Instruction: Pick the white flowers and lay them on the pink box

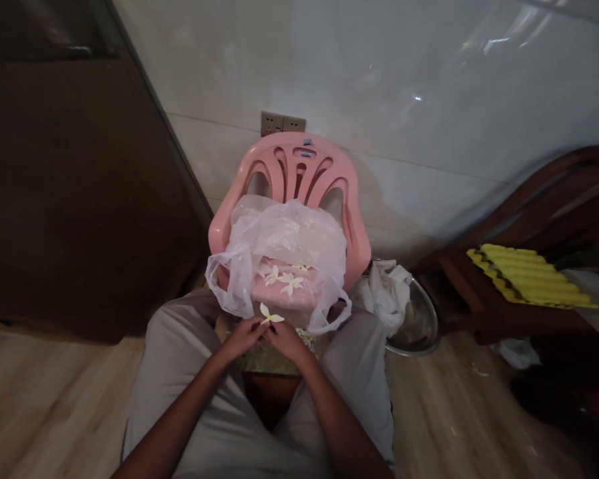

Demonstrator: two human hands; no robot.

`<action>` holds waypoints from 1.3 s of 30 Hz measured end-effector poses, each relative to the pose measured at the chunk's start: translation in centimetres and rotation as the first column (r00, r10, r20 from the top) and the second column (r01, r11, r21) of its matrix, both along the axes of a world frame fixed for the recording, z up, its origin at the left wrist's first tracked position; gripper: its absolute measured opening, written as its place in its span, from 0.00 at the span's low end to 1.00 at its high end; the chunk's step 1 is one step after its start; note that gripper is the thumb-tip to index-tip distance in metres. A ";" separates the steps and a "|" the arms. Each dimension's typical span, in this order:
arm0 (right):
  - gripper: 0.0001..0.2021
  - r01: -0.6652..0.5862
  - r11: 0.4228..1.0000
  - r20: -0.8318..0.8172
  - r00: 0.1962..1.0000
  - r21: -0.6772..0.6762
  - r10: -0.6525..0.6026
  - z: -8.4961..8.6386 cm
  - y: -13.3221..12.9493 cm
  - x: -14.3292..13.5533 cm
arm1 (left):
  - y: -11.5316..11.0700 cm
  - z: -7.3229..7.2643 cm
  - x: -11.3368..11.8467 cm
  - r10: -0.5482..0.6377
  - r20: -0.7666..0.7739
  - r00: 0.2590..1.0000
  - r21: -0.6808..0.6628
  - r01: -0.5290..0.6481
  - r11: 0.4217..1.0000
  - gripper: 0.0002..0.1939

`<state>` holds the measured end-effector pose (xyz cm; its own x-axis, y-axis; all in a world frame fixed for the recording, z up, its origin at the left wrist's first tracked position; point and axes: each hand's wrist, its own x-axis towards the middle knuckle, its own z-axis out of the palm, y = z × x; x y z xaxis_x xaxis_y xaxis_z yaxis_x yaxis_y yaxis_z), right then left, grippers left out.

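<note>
Two-handed, pinching one pale flower (273,319) between closed fingertips of left hand (243,338) and right hand (286,339); calls for lightness, loose flowers (291,284) just beyond.

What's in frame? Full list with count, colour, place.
Chair: 1, pink, against wall
Socket plates: 2, grey-brown, above chair
Plastic bag: 1, translucent white, on chair
Loose flowers: at least 2, white, over seat
Held flower: 1, pale yellow, at fingertips
Basin: 1, silver, right floor
Crumpled plastic: 1, white, in basin
Ridged tray: 1, yellow, on brown wooden seat
Panel: 1, dark brown, left
Lower-right clutter: count unclear, dark
Legs: 2, grey trousers
Left hand, right hand: 2, centre; exact grip unclear
</note>
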<state>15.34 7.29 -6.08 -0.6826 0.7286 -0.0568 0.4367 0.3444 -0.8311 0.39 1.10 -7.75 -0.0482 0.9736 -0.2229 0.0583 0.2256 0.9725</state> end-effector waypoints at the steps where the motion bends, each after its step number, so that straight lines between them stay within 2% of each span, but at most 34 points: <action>1: 0.10 -0.002 1.000 0.005 1.000 0.011 0.002 0.0 0.0 0.0 | 0.0 0.0 0.0 -0.003 -0.009 1.000 -0.003 0.003 1.000 0.23; 8: 0.12 -0.070 0.997 0.166 0.983 -0.028 0.074 0.4 0.1 0.0 | 0.0 0.0 -0.1 -0.046 -0.093 0.995 0.001 0.046 0.999 0.25; 25: 0.13 -0.089 0.996 0.256 0.962 -0.028 0.093 0.4 0.0 0.1 | -0.2 -1.3 -0.4 -0.091 -0.189 0.978 -0.056 0.082 0.995 0.28; 33: 0.13 -0.101 0.995 0.275 0.956 -0.015 0.102 0.1 0.0 0.1 | -0.3 -1.0 -0.4 -0.120 -0.232 0.965 -0.074 0.106 0.992 0.27; 39: 0.13 -0.104 0.994 0.297 0.949 -0.020 0.105 0.2 0.0 0.1 | -0.3 -1.4 -0.4 -0.127 -0.241 0.962 -0.078 0.111 0.991 0.28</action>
<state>15.41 7.26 -5.88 -0.7068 0.6532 -0.2715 0.6256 0.3980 -0.6710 -0.05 0.78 -9.12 0.0062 0.9600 -0.2798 0.3232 0.2629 0.9091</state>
